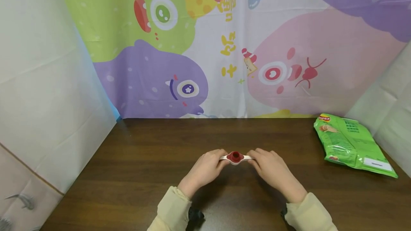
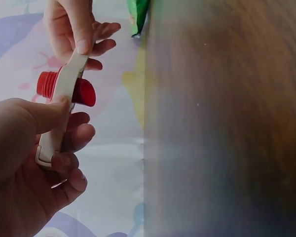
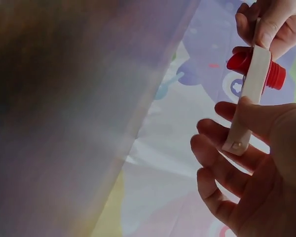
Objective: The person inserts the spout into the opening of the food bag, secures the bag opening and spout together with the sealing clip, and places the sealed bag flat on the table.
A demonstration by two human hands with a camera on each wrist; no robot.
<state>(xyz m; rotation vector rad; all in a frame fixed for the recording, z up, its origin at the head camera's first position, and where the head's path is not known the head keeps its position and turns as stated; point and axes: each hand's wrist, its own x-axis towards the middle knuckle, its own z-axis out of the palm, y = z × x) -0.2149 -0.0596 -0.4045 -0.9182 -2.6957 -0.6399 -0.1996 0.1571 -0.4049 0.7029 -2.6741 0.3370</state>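
Observation:
Both hands hold a white bag sealing clip (image 1: 235, 158) with a red spout, raised above the table in front of me. My left hand (image 1: 205, 167) pinches one end between thumb and fingers. The opposite end is pinched by my right hand (image 1: 273, 169), thumb on one side and fingers behind. In the left wrist view, the white bar (image 2: 64, 91) has a threaded red neck (image 2: 47, 85) on one side and a slant-cut red tube (image 2: 85, 93) on the other. From the right wrist, the bar's near end (image 3: 237, 143) shows a small round pivot.
A green snack bag (image 1: 356, 145) lies at the back right of the dark brown wooden table (image 1: 154, 152). Behind the table hangs a cloth (image 1: 224, 95) printed with cartoon monsters. Pale cloth (image 1: 41, 70) also hangs along the left and right sides.

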